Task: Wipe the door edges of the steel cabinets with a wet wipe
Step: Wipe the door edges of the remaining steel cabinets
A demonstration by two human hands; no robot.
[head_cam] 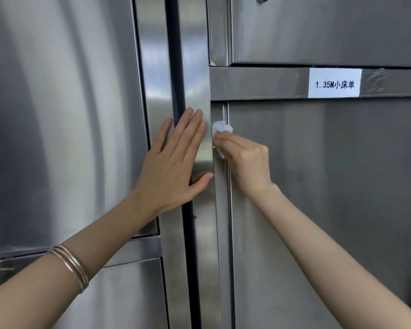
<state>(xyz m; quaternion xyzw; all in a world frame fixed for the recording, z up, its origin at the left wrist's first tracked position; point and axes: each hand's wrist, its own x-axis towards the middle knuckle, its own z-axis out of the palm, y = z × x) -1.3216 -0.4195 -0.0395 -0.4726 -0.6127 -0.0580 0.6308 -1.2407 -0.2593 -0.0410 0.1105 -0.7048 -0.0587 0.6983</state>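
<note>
Mid-frame, our left hand [173, 160] lies flat on the steel upright [199, 91] while our right hand [246, 160] pinches the wet wipe [221, 128] against the door edge [227, 186].

We wear a few thin, silver-toned bangles [73, 267] on our left forearm, plain and slim, lying close together. Our left hand [173, 162] and right hand [247, 160] are bare, as are both forearms.

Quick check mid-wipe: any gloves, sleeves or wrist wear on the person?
No gloves: the left hand and right hand are bare, no rings showing. No sleeves reach the forearms in view. A few thin metal bangles sit on the left forearm; the right wrist is bare.
</note>
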